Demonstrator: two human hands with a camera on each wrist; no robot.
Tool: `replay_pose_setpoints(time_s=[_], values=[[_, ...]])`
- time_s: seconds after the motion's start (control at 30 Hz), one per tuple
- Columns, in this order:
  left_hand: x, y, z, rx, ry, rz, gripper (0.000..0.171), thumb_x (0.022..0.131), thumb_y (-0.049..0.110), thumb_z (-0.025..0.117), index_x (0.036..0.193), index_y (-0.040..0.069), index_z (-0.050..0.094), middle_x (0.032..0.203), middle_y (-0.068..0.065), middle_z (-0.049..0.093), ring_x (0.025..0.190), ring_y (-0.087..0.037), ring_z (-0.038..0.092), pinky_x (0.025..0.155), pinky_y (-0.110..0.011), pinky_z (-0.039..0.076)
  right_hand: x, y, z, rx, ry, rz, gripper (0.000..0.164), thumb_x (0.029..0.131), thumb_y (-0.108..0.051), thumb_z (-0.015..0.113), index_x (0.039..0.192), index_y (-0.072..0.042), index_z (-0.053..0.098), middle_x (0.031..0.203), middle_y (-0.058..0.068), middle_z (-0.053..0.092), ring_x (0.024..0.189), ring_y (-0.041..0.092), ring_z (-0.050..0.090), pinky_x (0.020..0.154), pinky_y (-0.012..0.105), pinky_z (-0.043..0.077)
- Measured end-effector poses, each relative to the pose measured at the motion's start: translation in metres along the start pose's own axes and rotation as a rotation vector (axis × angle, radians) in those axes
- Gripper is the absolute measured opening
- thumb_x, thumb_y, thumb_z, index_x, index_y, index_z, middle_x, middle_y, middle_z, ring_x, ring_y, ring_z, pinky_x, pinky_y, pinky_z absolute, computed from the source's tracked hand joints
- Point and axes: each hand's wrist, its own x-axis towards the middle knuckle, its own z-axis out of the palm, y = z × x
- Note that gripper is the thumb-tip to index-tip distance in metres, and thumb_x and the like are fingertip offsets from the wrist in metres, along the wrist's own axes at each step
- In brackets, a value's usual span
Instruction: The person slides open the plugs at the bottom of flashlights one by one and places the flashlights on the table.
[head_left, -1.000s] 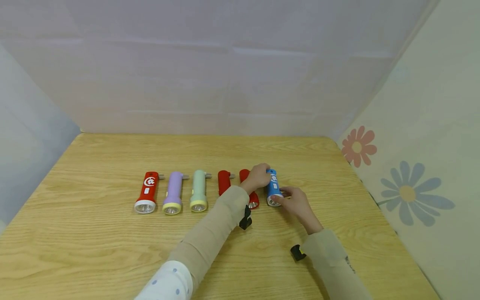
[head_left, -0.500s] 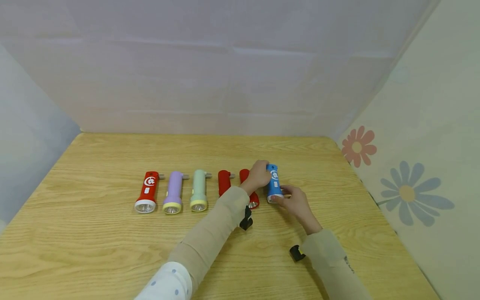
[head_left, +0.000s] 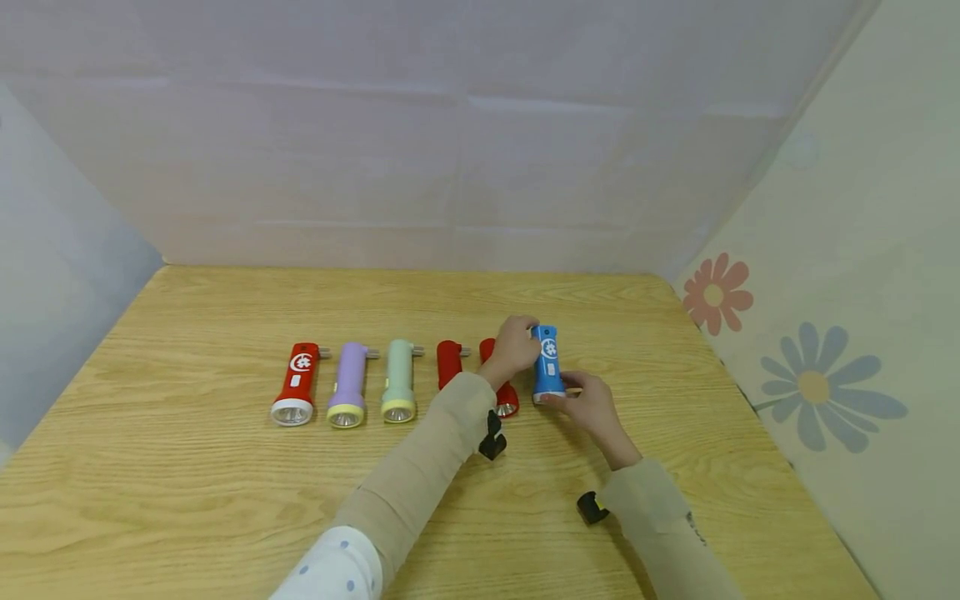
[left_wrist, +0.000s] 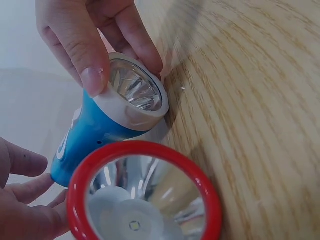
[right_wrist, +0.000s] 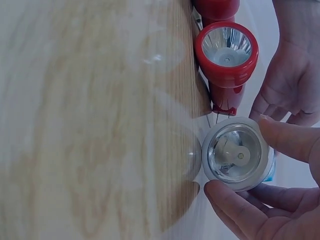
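Observation:
A blue flashlight (head_left: 549, 358) with a white head ring lies at the right end of a row, its lens toward me. My right hand (head_left: 592, 410) pinches its head between thumb and fingers, as the right wrist view also shows at the white ring (right_wrist: 212, 172). At the far, tail end, my left hand (head_left: 516, 350) holds the flashlight with its fingertips. Under that hand, partly hidden, lies a red flashlight (head_left: 507, 402); its red-rimmed lens (left_wrist: 145, 200) fills the front of the left wrist view.
Leftward along the wooden table (head_left: 225, 500) lie another red flashlight (head_left: 449, 362), partly behind my left forearm, then a mint one (head_left: 398, 375), a purple one (head_left: 349, 379) and a red-and-white one (head_left: 298, 375). Plug prongs stick out rightward from several. A flowered wall sheet (head_left: 817, 387) borders the right side.
The blue flashlight has slid a little away from me, bringing its tail farther back and its head more level with the row. Both hands have shifted slightly with it.

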Motion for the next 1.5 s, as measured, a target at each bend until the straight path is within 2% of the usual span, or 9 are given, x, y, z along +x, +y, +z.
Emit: replay_pose_setpoints(time_s=[0.2,0.47,0.73,1.07,1.37,1.5], values=[[-0.0012,-0.0024,-0.0013,-0.087,0.012,-0.049,0.032,0.090,0.009,0.053,0.122,0.006,0.054,0.117,-0.013,0.055,0.096,-0.023,0.054,0.080,-0.032,0.049,0.0013,0.0007,0.0012,0.000,0.004,0.014,0.056,0.078,-0.017,0.071,0.122,0.010,0.050,0.114,0.027,0.054,0.098,0.037,0.057,0.077,0.041,0.049],[-0.0021,-0.0028,-0.0017,-0.099,0.015,-0.048,0.028,0.089,0.013,0.056,0.117,0.010,0.053,0.105,-0.009,0.055,0.083,-0.020,0.054,0.067,-0.027,0.050,0.0012,0.0006,0.0019,0.022,0.004,0.034,0.055,0.078,-0.014,0.071,0.122,0.010,0.048,0.116,0.028,0.052,0.100,0.039,0.056,0.078,0.041,0.049],[-0.0013,-0.0039,0.0006,-0.104,0.031,-0.018,0.026,0.090,0.014,0.057,0.115,0.011,0.052,0.105,-0.009,0.055,0.084,-0.019,0.054,0.067,-0.027,0.050,0.0009,-0.0006,0.0022,0.037,0.014,0.043,0.055,0.077,-0.012,0.071,0.122,0.010,0.048,0.115,0.027,0.053,0.100,0.039,0.057,0.079,0.042,0.049],[-0.0032,-0.0024,0.0015,-0.100,0.060,0.071,0.027,0.089,0.010,0.057,0.115,0.007,0.053,0.104,-0.011,0.057,0.091,-0.020,0.055,0.069,-0.027,0.050,0.0010,-0.0023,0.0014,0.045,0.003,0.064,0.055,0.077,-0.017,0.073,0.121,0.007,0.050,0.115,0.024,0.053,0.099,0.036,0.056,0.078,0.042,0.049],[-0.0074,0.0022,-0.0001,-0.108,0.063,0.072,0.029,0.089,0.009,0.057,0.118,0.007,0.052,0.107,-0.009,0.056,0.089,-0.018,0.053,0.072,-0.026,0.050,0.0014,0.0029,0.0016,0.086,-0.015,0.007,0.049,0.081,-0.015,0.069,0.121,0.007,0.050,0.116,0.025,0.054,0.100,0.036,0.057,0.080,0.040,0.049],[-0.0078,0.0027,-0.0001,-0.116,0.070,0.094,0.028,0.089,0.007,0.058,0.117,0.006,0.053,0.106,-0.010,0.057,0.089,-0.019,0.054,0.071,-0.026,0.050,0.0016,0.0064,0.0003,0.114,-0.033,-0.022,0.047,0.084,-0.012,0.065,0.122,0.009,0.048,0.115,0.027,0.054,0.101,0.037,0.056,0.081,0.039,0.049]])
